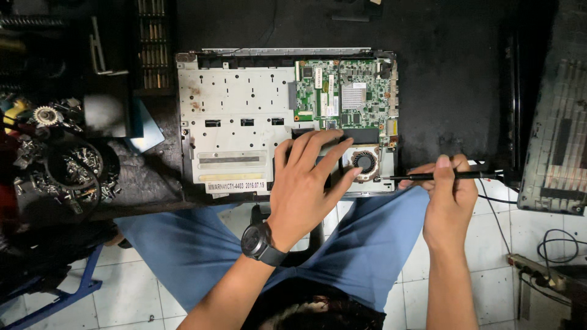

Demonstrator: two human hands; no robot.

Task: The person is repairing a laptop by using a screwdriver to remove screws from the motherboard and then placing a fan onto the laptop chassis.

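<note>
At the far left of the bench sits a round dark tray (61,174), heaped with small screws and bits of metal; a toothed gear (45,115) lies just above it among more loose parts. Further back, a narrow rack (153,43) holds rows of thin brass-coloured pieces standing side by side.

Next comes the opened laptop base (244,116), lying flat with its bare grey metal plate facing up. In its right half the shell holds a green circuit board (345,98) with a small silver heat sink on it, and below that the round cooling fan (365,162) in its own corner pocket.

My left hand (309,183), with a dark watch (260,243) on the wrist, lies spread open on the base, fingers fanned out and pressing down just left of the fan, thumb tip touching the fan's edge. It grips nothing.

My right hand (449,192) is closed around a slim black screwdriver (434,176), held level, its tip reaching the right edge of the base beside the fan.

At the far right a dark keyboard panel (559,140) leans off the bench, and cables (550,244) trail over the tiled floor.
</note>
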